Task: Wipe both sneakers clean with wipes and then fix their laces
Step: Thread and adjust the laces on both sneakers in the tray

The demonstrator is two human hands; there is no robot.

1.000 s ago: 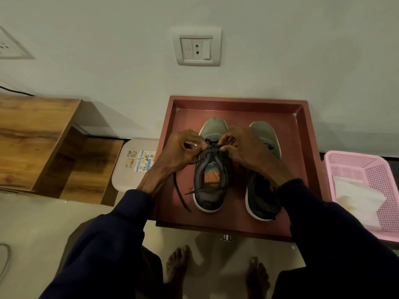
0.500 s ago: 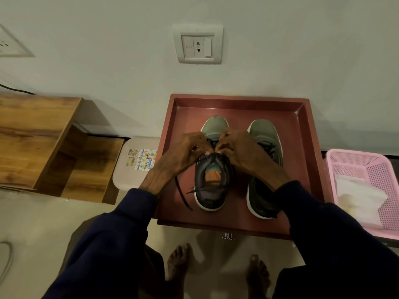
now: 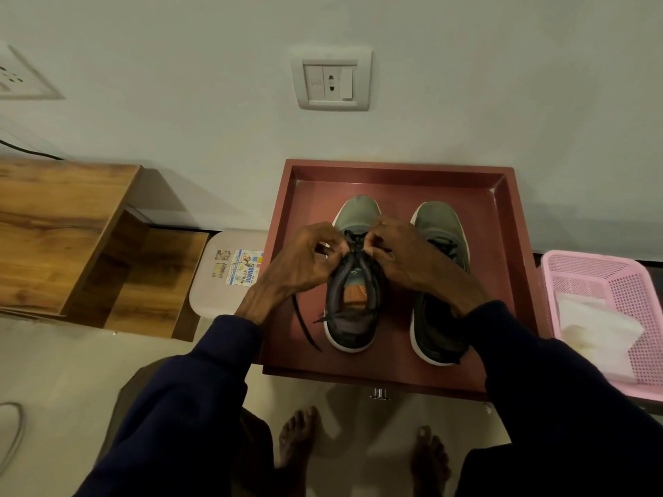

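Tray (image 3: pixel 394 171) (red) holds left sneaker (image 3: pixel 353 322) + right sneaker (image 3: pixel 438 220), toes twd wall. L hand (image 3: pixel 305 261) + R hand (image 3: pixel 405 260) both pinch dark laces (image 3: pixel 355 244) atop left sneaker; loose end trails on tray floor.

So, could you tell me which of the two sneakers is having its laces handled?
The left sneaker: the left hand and right hand both pinch its laces; neither holds the right sneaker.

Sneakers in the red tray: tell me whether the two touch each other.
Apart. The head view shows bare tray between the sneaker being laced and the other sneaker at toes and heels; the right hand hides the middle.
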